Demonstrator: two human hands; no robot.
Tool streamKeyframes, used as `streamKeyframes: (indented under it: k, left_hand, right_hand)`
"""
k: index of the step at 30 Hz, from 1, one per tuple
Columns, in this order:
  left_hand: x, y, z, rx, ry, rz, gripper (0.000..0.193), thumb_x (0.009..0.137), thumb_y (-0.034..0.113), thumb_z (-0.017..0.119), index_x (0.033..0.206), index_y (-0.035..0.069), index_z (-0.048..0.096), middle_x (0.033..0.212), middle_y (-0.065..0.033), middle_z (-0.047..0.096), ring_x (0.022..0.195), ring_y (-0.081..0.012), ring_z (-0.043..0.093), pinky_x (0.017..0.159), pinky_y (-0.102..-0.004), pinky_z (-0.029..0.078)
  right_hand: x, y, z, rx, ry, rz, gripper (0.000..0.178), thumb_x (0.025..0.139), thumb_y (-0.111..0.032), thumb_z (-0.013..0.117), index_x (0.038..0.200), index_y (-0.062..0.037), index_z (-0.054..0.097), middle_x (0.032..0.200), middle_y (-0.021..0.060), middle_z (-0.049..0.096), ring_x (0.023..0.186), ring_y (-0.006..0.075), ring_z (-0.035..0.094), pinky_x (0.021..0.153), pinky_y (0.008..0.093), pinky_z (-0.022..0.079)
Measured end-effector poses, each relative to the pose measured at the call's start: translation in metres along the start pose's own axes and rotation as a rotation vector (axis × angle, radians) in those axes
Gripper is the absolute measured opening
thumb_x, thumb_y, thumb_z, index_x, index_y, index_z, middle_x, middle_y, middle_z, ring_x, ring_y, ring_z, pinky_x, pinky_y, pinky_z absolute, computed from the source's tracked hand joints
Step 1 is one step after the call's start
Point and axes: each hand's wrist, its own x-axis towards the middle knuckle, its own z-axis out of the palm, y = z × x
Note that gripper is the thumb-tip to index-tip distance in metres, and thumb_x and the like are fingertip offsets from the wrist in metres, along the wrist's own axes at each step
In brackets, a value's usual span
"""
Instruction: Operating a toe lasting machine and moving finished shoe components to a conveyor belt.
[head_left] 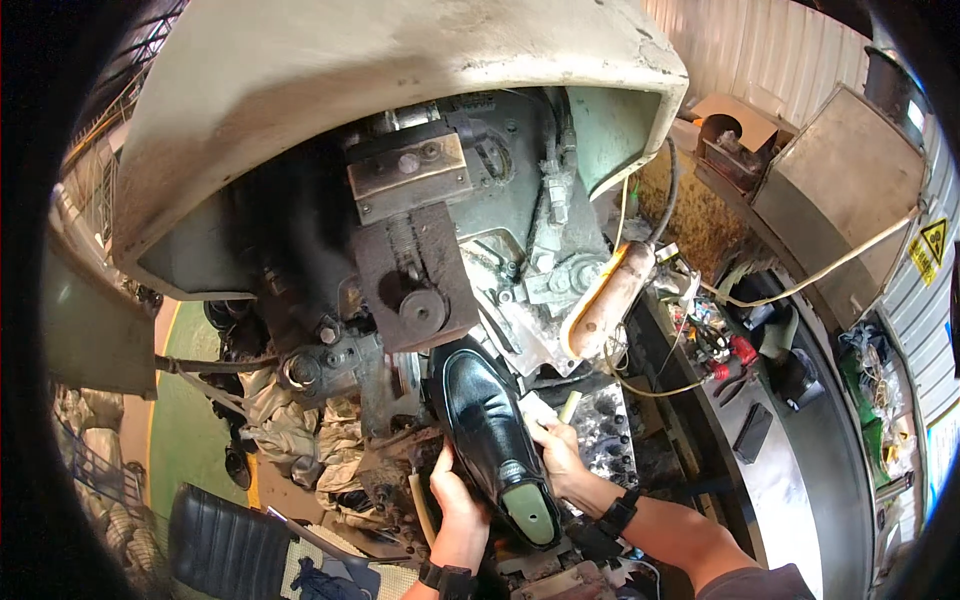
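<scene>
A glossy black leather shoe (478, 400) points toe-first into the machine, its toe under the dark metal block (415, 270). A pale green shoe last (530, 512) fills its heel opening. My left hand (458, 500) presses against the shoe's left side near the heel, its fingers partly hidden. Along the right side, my right hand (562, 458) grips the shoe, fingers bent. By the right fingertips is a small whitish piece (538, 408); whether the hand holds it, I cannot tell. Both wrists wear black bands.
Overhead curves the machine's cream hood (400, 50). To the right hangs a worn cream-and-orange housing (610, 300) on a cable. Beyond it, a metal bench (770, 480) carries a dark phone-like object (753, 433) and red-handled tools. A black chair (225, 540) stands at the lower left.
</scene>
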Motion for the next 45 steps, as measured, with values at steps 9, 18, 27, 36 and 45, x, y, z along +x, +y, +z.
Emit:
streamKeyframes:
  k: [9, 18, 27, 36, 45]
  left_hand:
    - [0.011, -0.019, -0.002, 0.231, 0.223, 0.364, 0.034, 0.106, 0.03, 0.059, 0.113, -0.002, 0.069, 0.107, -0.0098, 0.073, 0.089, -0.0221, 0.07, 0.079, -0.0363, 0.059]
    - [0.005, -0.006, 0.009, 0.189, 0.289, 0.264, 0.041, 0.105, 0.033, 0.062, 0.118, -0.005, 0.068, 0.112, -0.0114, 0.072, 0.091, -0.0229, 0.071, 0.08, -0.0379, 0.059]
    - [0.015, 0.027, -0.088, 0.637, 0.335, 0.54, 0.04, 0.1, 0.037, 0.069, 0.11, -0.002, 0.068, 0.1, -0.0074, 0.071, 0.082, -0.0171, 0.068, 0.078, -0.0329, 0.057]
    - [-0.075, 0.018, -0.368, 1.024, 0.829, -0.125, 0.023, 0.086, 0.004, 0.075, 0.107, -0.004, 0.075, 0.092, -0.0117, 0.074, 0.079, -0.018, 0.069, 0.069, -0.0316, 0.055]
    - [-0.068, -0.001, -0.367, 0.877, 0.661, -0.158, 0.035, 0.086, -0.005, 0.069, 0.12, -0.004, 0.067, 0.102, -0.014, 0.073, 0.089, -0.0293, 0.07, 0.081, -0.0399, 0.057]
  right_hand:
    - [0.018, 0.005, -0.005, 0.01, -0.066, -0.09, 0.029, 0.1, -0.008, 0.067, 0.127, 0.0003, 0.065, 0.11, 0.0077, 0.074, 0.091, 0.0142, 0.072, 0.079, 0.0296, 0.061]
    - [0.01, 0.013, -0.008, 0.036, 0.023, -0.049, 0.028, 0.099, -0.016, 0.072, 0.121, 0.0004, 0.068, 0.105, 0.0056, 0.074, 0.085, 0.0129, 0.07, 0.073, 0.0285, 0.058]
    - [-0.013, -0.047, -0.055, -0.318, -0.031, 0.083, 0.033, 0.105, -0.018, 0.059, 0.132, 0.0002, 0.05, 0.107, 0.0172, 0.072, 0.082, 0.023, 0.072, 0.074, 0.0338, 0.061]
    - [-0.079, -0.016, -0.372, -1.069, 0.782, 0.265, 0.049, 0.094, -0.015, 0.071, 0.133, 0.0066, 0.053, 0.094, 0.0143, 0.069, 0.074, 0.0262, 0.067, 0.065, 0.0374, 0.052]
    - [-0.094, 0.043, -0.37, -0.296, 0.759, 0.223, 0.02, 0.086, -0.003, 0.074, 0.103, -0.0001, 0.063, 0.086, 0.0091, 0.066, 0.071, 0.0234, 0.065, 0.06, 0.0407, 0.051]
